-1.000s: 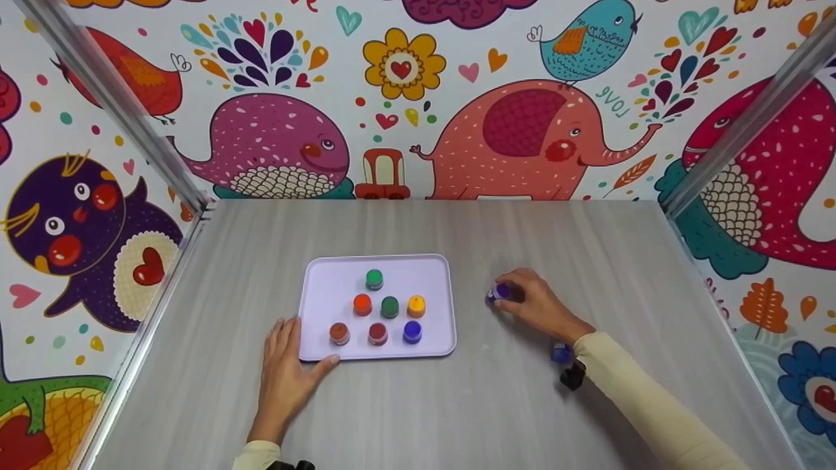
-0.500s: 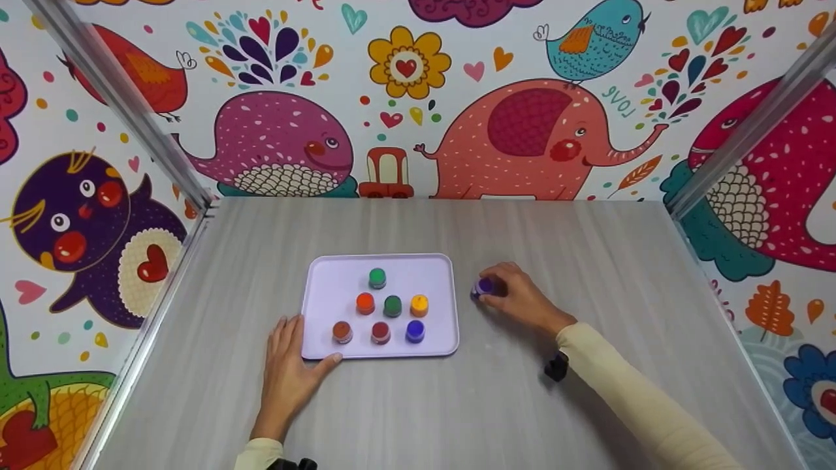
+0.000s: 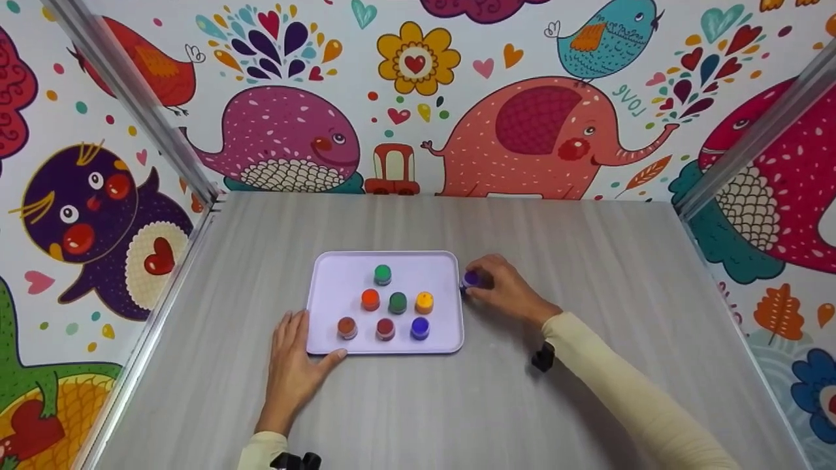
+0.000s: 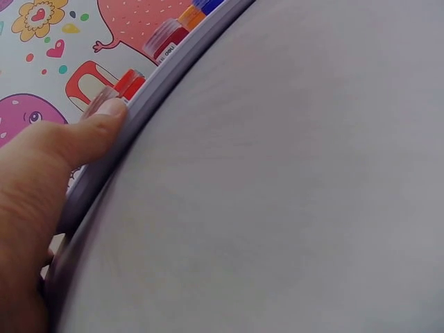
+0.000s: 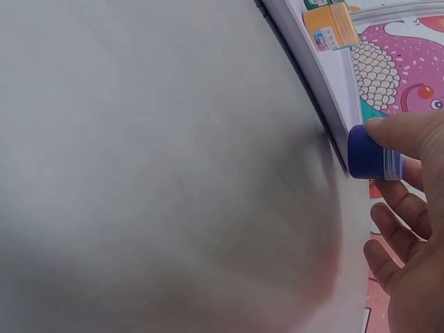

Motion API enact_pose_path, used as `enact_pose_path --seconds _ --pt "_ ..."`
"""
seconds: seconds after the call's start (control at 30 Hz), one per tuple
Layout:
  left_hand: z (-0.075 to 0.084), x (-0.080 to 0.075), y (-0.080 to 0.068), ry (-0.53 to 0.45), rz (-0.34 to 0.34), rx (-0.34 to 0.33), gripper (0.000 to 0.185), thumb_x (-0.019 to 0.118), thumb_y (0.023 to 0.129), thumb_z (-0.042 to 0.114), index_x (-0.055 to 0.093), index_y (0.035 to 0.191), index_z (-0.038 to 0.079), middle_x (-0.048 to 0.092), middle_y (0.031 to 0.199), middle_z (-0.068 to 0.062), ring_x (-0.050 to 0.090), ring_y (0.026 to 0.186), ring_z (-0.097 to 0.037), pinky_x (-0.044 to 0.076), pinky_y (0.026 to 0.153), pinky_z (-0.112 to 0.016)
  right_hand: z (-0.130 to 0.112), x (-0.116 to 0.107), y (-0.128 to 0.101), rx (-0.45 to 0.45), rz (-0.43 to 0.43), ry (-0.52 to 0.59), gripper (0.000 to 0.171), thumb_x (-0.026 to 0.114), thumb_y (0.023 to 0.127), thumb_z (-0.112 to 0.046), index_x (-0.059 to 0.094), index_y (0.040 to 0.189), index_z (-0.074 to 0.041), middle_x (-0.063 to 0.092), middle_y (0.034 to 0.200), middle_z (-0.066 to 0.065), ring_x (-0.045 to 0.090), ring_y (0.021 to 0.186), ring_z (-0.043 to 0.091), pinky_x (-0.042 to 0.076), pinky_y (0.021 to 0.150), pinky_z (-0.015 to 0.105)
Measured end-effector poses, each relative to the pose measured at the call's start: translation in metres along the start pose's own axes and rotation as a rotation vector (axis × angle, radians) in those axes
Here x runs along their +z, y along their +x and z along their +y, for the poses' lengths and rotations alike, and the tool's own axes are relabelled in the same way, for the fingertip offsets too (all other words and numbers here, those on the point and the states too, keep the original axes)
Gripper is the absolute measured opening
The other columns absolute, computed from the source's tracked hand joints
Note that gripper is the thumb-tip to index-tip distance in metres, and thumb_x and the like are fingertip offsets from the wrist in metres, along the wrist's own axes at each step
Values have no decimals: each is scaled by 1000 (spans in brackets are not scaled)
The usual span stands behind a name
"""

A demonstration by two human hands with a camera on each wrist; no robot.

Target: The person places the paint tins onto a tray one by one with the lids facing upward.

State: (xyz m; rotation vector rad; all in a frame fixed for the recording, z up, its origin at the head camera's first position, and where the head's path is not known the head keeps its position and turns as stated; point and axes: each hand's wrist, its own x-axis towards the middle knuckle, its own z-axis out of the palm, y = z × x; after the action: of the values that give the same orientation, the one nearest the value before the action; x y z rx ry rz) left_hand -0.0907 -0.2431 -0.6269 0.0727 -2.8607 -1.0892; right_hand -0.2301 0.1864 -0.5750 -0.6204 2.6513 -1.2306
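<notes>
Table (image 3: 522,405) first: grey, walled by cartoon panels, and it carries everything here. Next in size, the tray (image 3: 326,274), lilac, which lies between the two hands. Seven pots stand on it, all apart from both hands' fingers: green (image 3: 383,274) at the far end, then orange (image 3: 370,299), dark green (image 3: 398,302) and yellow (image 3: 424,301), and nearest the person brown (image 3: 347,327), red (image 3: 385,328) and blue (image 3: 420,328).

The left hand (image 3: 292,372) lies flat on the table at the tray's near left corner, fingers straight along the left edge and thumb pressed to the near rim; the left wrist view shows that thumb against the rim (image 4: 149,97). It has kept this place over the last second.

The right hand (image 3: 506,290) has moved. A second ago it was well off to the right of the tray; now it is just beside the right rim. Thumb and fingertips pinch the purple pot (image 3: 470,279), which pokes out left of the fingertips, touching or nearly touching the rim. In the right wrist view the pot (image 5: 373,152) is held sideways, cap end toward the tray edge (image 5: 326,76), the other fingers loosely curled below it.

By my reading, this pot is being carried in to join the seven, with the rim not yet crossed.
</notes>
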Motion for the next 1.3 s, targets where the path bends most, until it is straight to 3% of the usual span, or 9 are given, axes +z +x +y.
enact_pose_path --seconds 0.33,0.6,0.83,1.3 --pt "-2 3 3 -3 68 83 109 92 86 49 39 166 -4 42 168 -26 21 162 -50 17 130 -73 -9 10 18 -57 -19 11 42 85 99 -14 71 138 -4 64 129 7 57 119 25 56 108 45" --pt "0 3 5 -12 40 54 113 92 87 51 36 168 -2 37 172 -24 18 165 -47 15 131 -71 -16 23 33 -88 -45 7 43 84 99 -12 71 139 -3 63 125 8 56 116 28 55 101 42" --pt "0 2 3 1 21 23 114 92 87 50 33 170 -1 34 175 -23 15 166 -45 14 132 -70 -20 35 45 -124 -71 -14 43 85 100 -15 72 139 -4 65 126 5 55 120 26 53 109 44" --pt "-1 2 1 0 40 40 110 91 87 50 37 168 -2 38 171 -25 19 163 -48 18 130 -72 -35 53 65 -135 -106 -48 41 84 100 -17 73 137 -5 66 122 4 55 120 23 54 108 43"
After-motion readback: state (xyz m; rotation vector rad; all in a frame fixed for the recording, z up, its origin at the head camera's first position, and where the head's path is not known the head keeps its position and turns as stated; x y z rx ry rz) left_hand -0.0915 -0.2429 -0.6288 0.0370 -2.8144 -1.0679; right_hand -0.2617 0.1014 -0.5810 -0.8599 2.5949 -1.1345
